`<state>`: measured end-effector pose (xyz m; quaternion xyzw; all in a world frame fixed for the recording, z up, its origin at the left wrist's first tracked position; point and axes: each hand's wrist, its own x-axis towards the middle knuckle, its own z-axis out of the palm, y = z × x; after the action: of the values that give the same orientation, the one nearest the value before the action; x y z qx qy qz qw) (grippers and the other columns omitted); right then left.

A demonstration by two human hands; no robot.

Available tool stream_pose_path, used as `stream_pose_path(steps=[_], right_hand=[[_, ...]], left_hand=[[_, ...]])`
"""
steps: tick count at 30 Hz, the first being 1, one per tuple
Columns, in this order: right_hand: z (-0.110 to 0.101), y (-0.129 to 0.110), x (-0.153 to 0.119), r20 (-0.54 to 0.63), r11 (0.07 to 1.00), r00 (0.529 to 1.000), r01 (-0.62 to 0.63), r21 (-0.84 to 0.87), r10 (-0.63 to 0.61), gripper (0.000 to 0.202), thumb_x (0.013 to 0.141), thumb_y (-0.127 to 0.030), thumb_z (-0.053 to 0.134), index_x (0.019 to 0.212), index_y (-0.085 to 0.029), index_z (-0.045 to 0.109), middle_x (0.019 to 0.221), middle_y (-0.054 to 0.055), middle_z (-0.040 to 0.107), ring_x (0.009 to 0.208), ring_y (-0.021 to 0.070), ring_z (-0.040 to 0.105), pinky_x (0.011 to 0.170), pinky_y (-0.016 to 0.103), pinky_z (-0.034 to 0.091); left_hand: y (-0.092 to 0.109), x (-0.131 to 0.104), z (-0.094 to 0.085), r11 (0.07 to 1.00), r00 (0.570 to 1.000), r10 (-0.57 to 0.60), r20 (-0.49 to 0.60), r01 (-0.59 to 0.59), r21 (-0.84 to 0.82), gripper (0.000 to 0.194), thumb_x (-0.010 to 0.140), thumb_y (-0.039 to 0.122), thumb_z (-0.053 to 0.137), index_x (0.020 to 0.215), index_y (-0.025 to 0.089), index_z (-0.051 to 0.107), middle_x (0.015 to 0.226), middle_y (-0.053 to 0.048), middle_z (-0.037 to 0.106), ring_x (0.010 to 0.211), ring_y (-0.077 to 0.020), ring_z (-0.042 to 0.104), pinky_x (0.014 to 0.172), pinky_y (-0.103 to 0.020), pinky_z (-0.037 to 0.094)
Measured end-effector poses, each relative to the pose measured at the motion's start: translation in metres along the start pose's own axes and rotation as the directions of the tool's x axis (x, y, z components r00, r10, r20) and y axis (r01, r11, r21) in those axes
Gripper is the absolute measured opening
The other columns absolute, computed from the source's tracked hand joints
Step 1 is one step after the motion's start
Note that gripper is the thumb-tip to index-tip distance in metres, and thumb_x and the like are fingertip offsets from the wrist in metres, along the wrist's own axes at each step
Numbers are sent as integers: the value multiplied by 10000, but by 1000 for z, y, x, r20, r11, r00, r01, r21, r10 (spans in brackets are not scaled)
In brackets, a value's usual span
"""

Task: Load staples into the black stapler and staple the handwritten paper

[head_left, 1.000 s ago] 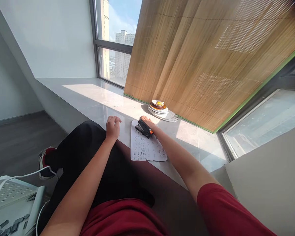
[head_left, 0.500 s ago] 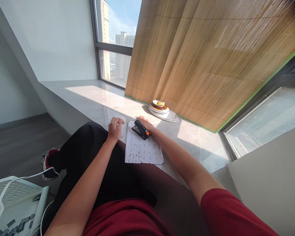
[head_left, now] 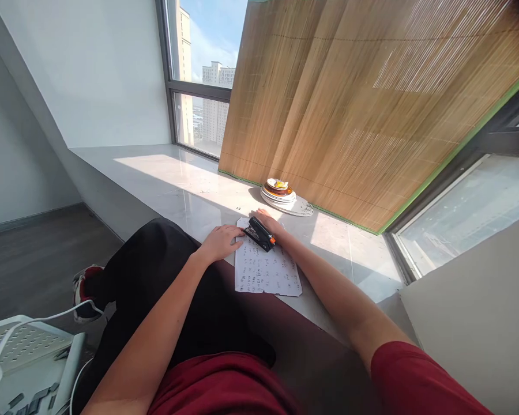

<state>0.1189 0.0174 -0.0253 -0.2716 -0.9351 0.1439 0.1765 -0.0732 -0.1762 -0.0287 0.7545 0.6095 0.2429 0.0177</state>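
A sheet of paper point(head_left: 268, 274) covered in handwriting lies on the sill, its near end reaching past the front edge. On its upper part rests a black stapler point(head_left: 262, 233) with an orange piece at one end. My left hand point(head_left: 222, 243) is at the paper's left edge beside the stapler, fingers stretched out; whether they press on the paper I cannot tell. Just beyond the stapler, my right hand point(head_left: 269, 222) lies low with its fingers extended over the paper's far edge. The stapler partly hides this hand.
A stack of plates point(head_left: 279, 196) stands against the bamboo blind point(head_left: 328, 115). Small dark bits point(head_left: 238, 208) lie on the pale stone sill point(head_left: 155, 173). At the lower left is a white basket point(head_left: 26, 357) with grey pieces and a white cable point(head_left: 47, 317).
The paper and the stapler have shifted to the right together with my right hand. My left hand has moved right to the paper's edge, its fingers uncurling from a loosely bent pose.
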Motion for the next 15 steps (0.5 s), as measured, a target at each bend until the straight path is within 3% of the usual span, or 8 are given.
stream_pose_path(steps=[3,6,9,15], right_hand=[[-12,8,-25,62,999,997,42,-20,-41,546,1102,-467,281,1541,-238,512,1666,74,448,1609,249,283,1298,477,284],[-25,18,-52,120,998,993,-5,-64,13,606,1090,-490,326,1626,-221,413,1715,113,355,1618,301,266,1294,558,279],[-36,26,-75,156,992,984,-68,-110,85,611,1089,-481,332,1643,-230,394,1728,117,313,1615,327,266,1282,618,277],[-40,27,-111,139,981,975,-159,-112,174,588,1093,-447,321,1649,-265,385,1740,66,295,1628,279,234,1308,594,229]], left_hand=[[-1,0,2,1000,1000,-3,-20,2,-24,352,988,381,572,1292,310,735,1431,-46,685,1387,-311,571,1152,-481,440],[-1,0,4,999,999,-6,-46,4,-50,333,973,378,589,1257,311,750,1400,-48,701,1364,-313,587,1157,-481,438],[-1,0,5,999,999,5,-44,-6,-33,340,984,393,567,1263,303,739,1391,-57,702,1358,-316,588,1160,-483,430],[-2,-1,3,999,999,7,-36,-8,-35,346,999,400,542,1273,297,726,1416,-65,686,1363,-322,585,1168,-501,419]])
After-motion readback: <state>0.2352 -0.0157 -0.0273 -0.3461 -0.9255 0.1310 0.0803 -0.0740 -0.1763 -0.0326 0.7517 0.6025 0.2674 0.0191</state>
